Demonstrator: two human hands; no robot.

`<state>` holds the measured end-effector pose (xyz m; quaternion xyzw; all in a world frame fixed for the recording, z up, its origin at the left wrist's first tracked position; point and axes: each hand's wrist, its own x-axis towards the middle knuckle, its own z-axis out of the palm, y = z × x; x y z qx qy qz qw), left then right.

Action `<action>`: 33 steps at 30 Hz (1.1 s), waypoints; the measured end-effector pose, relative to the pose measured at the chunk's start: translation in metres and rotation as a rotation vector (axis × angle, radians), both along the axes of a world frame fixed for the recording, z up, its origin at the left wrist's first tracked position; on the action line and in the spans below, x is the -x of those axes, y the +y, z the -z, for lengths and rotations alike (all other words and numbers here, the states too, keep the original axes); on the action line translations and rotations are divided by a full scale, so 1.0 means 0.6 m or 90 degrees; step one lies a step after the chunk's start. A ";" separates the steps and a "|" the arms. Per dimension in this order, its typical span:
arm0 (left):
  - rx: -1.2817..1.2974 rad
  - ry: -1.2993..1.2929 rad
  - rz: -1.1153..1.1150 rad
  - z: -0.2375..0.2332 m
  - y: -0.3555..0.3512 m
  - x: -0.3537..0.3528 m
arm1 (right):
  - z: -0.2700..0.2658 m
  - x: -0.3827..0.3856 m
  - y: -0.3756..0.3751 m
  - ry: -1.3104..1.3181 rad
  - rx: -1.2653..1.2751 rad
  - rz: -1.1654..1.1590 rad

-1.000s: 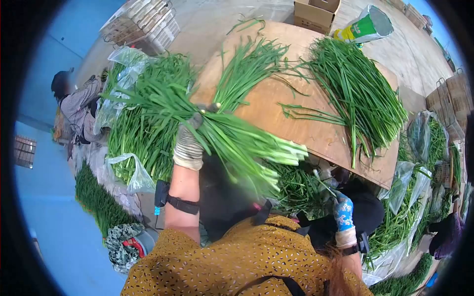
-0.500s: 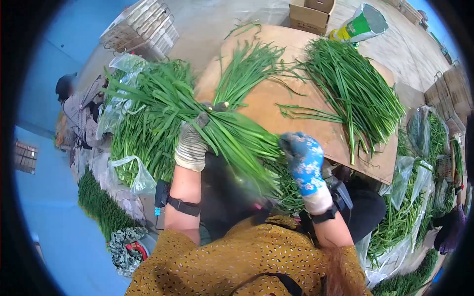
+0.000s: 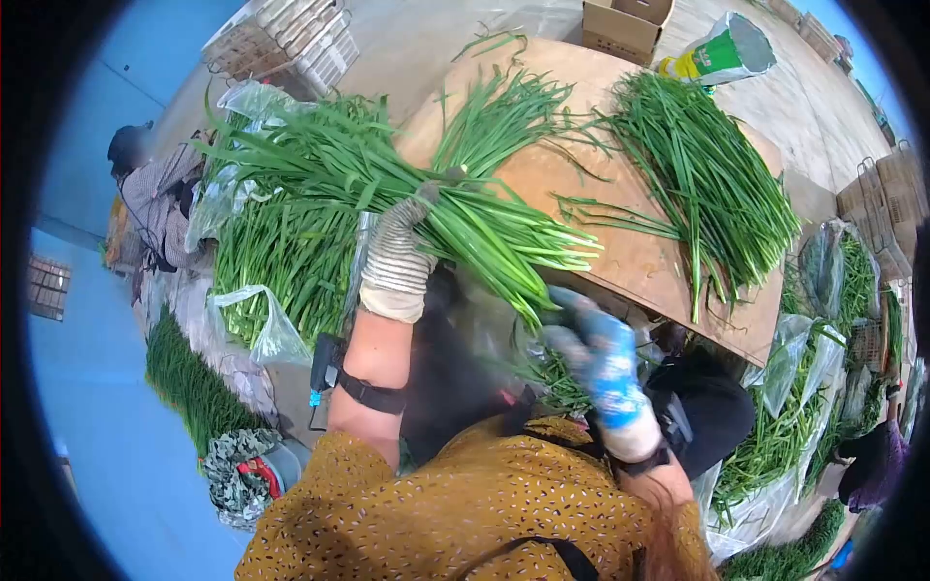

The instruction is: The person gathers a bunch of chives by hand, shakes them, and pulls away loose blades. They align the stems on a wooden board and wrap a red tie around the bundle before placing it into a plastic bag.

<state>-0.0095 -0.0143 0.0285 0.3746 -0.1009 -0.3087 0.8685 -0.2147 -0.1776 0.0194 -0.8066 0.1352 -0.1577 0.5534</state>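
Wooden tabletop (image 3: 635, 268) up front, kinda messy. Clamping a leafy bunch (image 3: 484, 229) in left grip (image 3: 399, 259) at tabletop's near-left edge, slanting down rightward, pale ends nearer right grip (image 3: 612, 373), fingers apart.

From here I see a mustard-yellow top (image 3: 465, 504) with black-and-white flecks, a grey-and-cream striped cloth glove (image 3: 399, 257) at left, a blue floral-patterned glove (image 3: 615, 382) at right, and bright green long flat leaves (image 3: 334, 165)
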 end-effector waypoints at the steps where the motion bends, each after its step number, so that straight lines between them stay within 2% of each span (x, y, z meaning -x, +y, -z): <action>1: -0.007 0.009 -0.009 -0.015 -0.010 0.013 | -0.016 -0.022 0.018 -0.028 0.116 -0.034; 3: -0.024 0.025 -0.031 -0.039 -0.020 0.035 | -0.004 -0.050 0.041 -0.056 0.278 -0.062; 4: -0.001 0.009 0.014 -0.034 -0.010 0.032 | 0.002 -0.052 0.038 -0.139 0.279 -0.084; 7: -0.009 -0.049 -0.072 -0.041 0.006 0.027 | 0.022 -0.017 0.008 -0.147 0.271 -0.063; 9: 0.034 -0.008 -0.057 -0.030 0.035 0.007 | 0.084 0.036 -0.028 -0.110 0.262 0.019; 11: 0.077 -0.025 -0.073 -0.025 0.052 -0.007 | 0.167 0.112 -0.099 0.348 0.475 -0.078; 15: 0.080 -0.077 -0.036 -0.018 0.066 -0.017 | 0.159 0.132 -0.134 0.216 0.492 0.006; 16: 0.032 -0.055 -0.060 -0.014 0.064 -0.016 | 0.131 0.133 -0.127 0.188 0.490 0.028; 17: 0.057 -0.058 -0.032 -0.012 0.056 -0.011 | 0.109 0.109 -0.118 0.076 0.338 0.082; 19: 0.112 -0.070 0.020 -0.020 0.036 0.000 | 0.032 0.040 -0.087 -0.081 0.309 0.151; 21: 0.127 -0.055 0.075 -0.021 0.027 0.002 | -0.012 -0.018 -0.073 -0.132 0.348 0.138; 23: 0.147 -0.039 0.109 -0.028 0.019 0.016 | 0.002 -0.056 -0.074 -0.191 0.323 0.041; 24: 0.093 -0.001 0.051 -0.033 0.021 0.024 | 0.004 -0.058 -0.071 -0.178 0.323 0.045; 26: 0.073 -0.012 0.057 -0.031 0.028 0.019 | 0.008 -0.058 -0.066 -0.147 0.327 0.048; 29: 0.079 -0.021 0.065 -0.014 0.039 0.009 | 0.063 -0.049 -0.063 -0.177 -0.110 0.192; 30: 0.079 -0.013 0.053 -0.010 0.042 0.009 | 0.046 -0.041 -0.063 -0.156 -0.419 0.249; 31: 0.079 -0.007 0.042 -0.008 0.045 0.006 | 0.043 -0.028 -0.082 -0.084 -0.514 0.289; 33: 0.127 -0.014 0.065 0.002 0.055 -0.010 | 0.079 0.018 -0.115 -0.195 -0.674 0.207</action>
